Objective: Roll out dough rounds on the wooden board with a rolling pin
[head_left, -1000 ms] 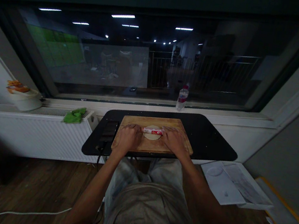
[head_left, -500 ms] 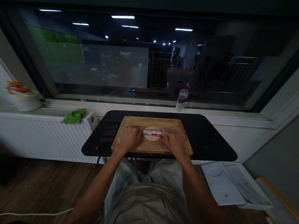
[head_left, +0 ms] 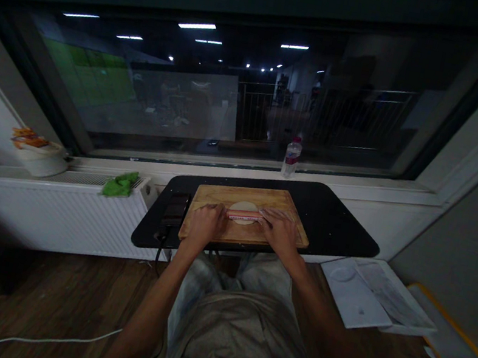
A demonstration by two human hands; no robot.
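Dim overall — white strip lights (head_left: 197, 26) shine through the dark window (head_left: 250, 113), the floor (head_left: 75, 292) sinks into shadow — edges look stretched.

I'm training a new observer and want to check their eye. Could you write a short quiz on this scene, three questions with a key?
1. Multiple choice: The rod between the left hand and the right hand passes over what? A) a metal plate; B) a pale disc; C) a sheet of paper.

2. True or false: The bottle stands on the windowsill, beyond the black table.

3. Short answer: What colour is the cloth on top of the radiator?

Key: 1. B. 2. True. 3. Green.
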